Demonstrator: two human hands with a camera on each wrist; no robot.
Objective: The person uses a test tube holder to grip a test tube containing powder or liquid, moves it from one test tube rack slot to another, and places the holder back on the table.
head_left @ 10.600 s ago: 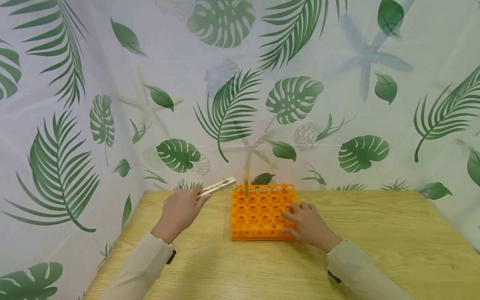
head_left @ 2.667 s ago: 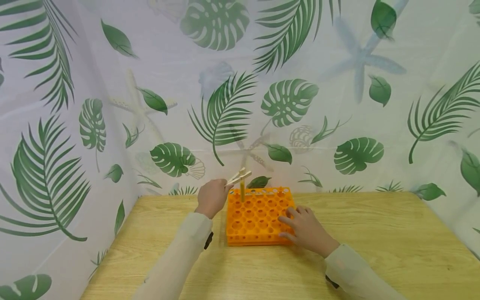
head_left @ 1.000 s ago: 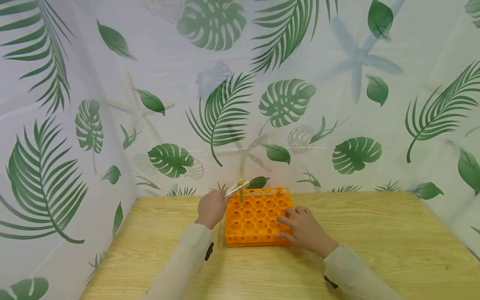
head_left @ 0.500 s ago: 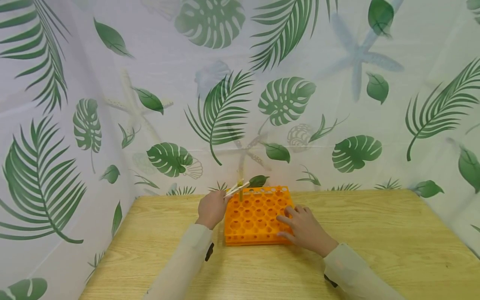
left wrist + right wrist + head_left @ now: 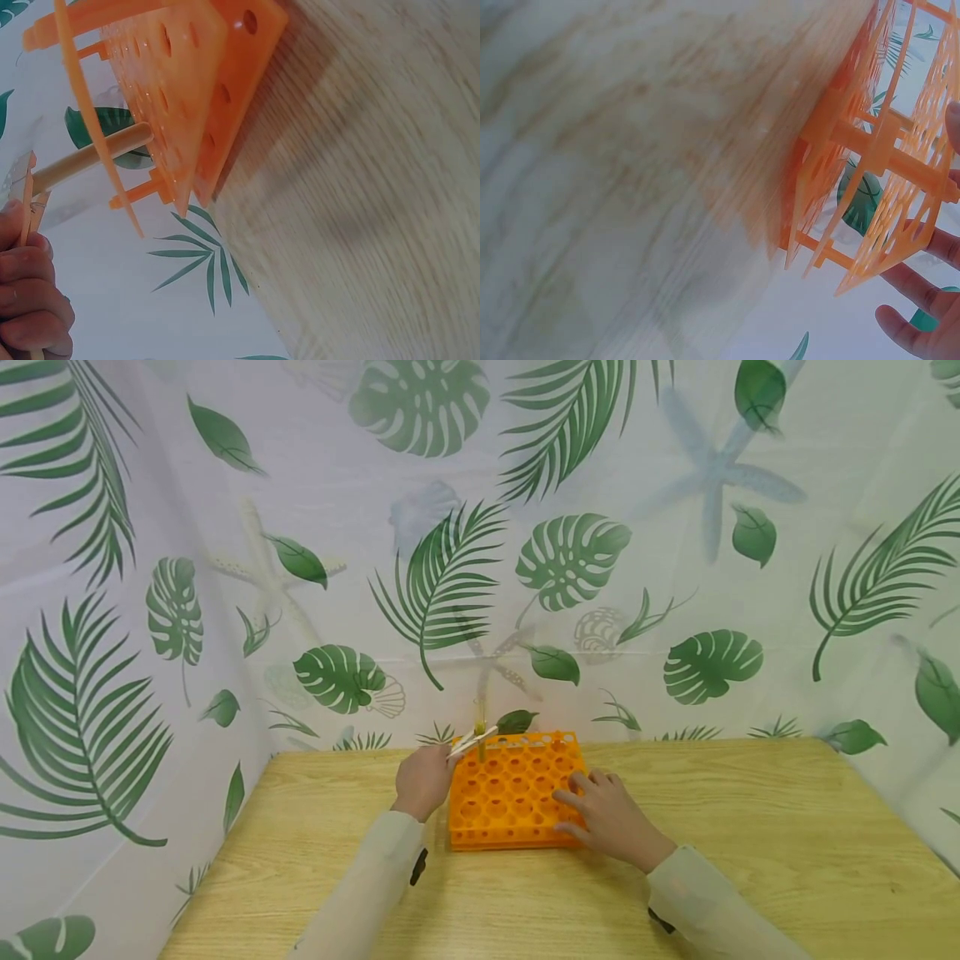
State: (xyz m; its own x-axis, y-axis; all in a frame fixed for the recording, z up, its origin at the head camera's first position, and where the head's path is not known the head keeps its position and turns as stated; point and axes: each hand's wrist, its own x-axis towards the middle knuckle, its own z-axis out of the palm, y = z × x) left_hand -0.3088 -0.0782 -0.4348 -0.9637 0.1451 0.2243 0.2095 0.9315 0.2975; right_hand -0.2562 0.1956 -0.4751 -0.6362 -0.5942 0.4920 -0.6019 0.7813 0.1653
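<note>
My left hand grips a wooden test tube clamp at the rack's back left. The clamp's jaws lie around the upper part of a test tube with yellow liquid. That tube stands upright in the orange test tube rack. In the left wrist view, curled fingers hold the clamp's handle, and the tube passes through the rack's top plate. Over the rack's right side rests my right hand, fingers spread. In the right wrist view, fingertips lie by the top plate's edge.
The rack stands on a wood-grain table near its back edge. Behind it hangs a white cloth printed with green leaves and starfish. Other holes in the rack show no tubes.
Earlier, my left hand held the clamp left of the rack. It moved right to the tube's top, then slid down the tube. Over the last second both hands stay nearly still.
</note>
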